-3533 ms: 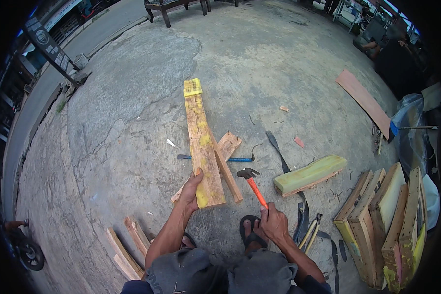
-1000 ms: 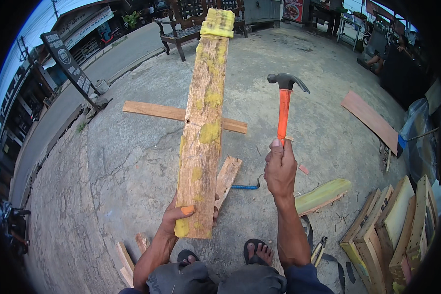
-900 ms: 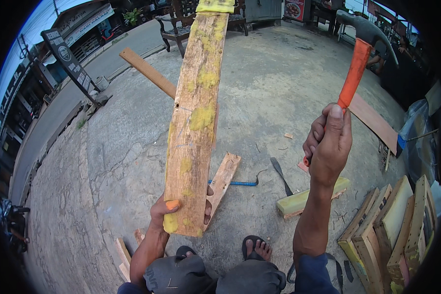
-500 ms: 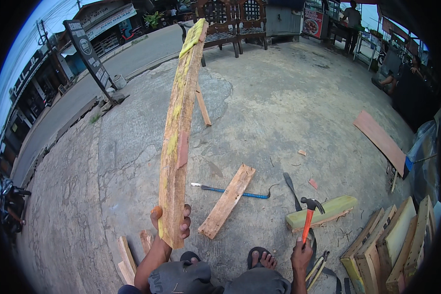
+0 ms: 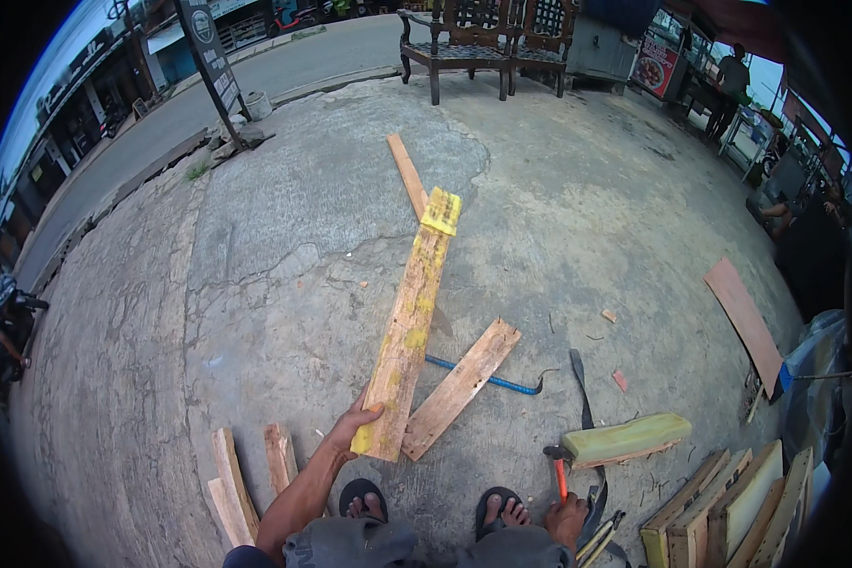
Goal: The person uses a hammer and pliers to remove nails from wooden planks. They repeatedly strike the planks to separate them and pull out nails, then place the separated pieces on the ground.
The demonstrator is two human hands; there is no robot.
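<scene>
Right now the long yellow-stained plank (image 5: 409,327) is gripped at its near end by the left hand (image 5: 353,426), fingers wrapped round the edge, and it's stretched away over the concrete floor (image 5: 256,284). Just right of the plank, a shorter bare board (image 5: 461,387) is laid at an angle, with a blue pry bar (image 5: 488,380) under it. Further right of the plank, down low, a hammer (image 5: 558,470) with an orange handle is clamped in the right hand (image 5: 568,520).
</scene>
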